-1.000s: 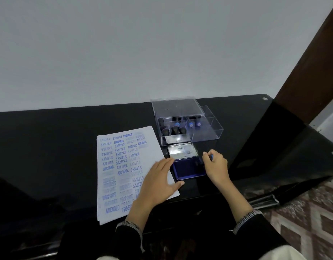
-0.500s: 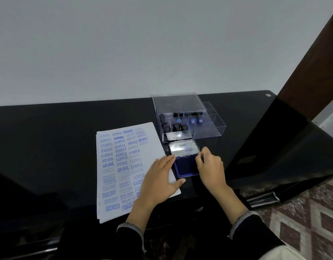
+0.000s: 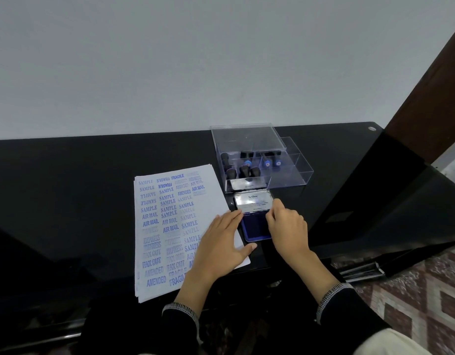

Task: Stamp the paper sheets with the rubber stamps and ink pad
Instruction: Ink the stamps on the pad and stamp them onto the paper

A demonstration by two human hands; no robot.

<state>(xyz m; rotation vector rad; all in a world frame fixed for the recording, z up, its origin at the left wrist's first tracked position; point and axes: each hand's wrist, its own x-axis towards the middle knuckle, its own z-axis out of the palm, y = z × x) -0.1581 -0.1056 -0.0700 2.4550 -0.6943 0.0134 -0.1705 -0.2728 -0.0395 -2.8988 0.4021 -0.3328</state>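
A stack of white paper sheets (image 3: 170, 226) lies on the black table, the top sheet covered with blue stamped words. My left hand (image 3: 218, 247) rests flat on its lower right corner, fingers straight. Just right of the paper the blue ink pad (image 3: 254, 228) lies open, its silver lid (image 3: 252, 202) tilted up behind it. My right hand (image 3: 285, 226) hovers over the pad's right side with fingers curled down, pinching a rubber stamp that the hand almost wholly hides. Several more black-handled stamps (image 3: 244, 170) stand in a clear plastic box (image 3: 293, 175) behind the pad.
The box's clear lid (image 3: 247, 137) leans at its back. The glossy black table (image 3: 67, 188) runs left along a white wall. Its right end drops to a lower black panel (image 3: 375, 201), with a brown door frame (image 3: 431, 85) and patterned floor tiles (image 3: 426, 290) beyond.
My right hand has slid from the pad's right edge to over the pad, near the lid. My left hand stays on the paper. The view has shifted slightly.
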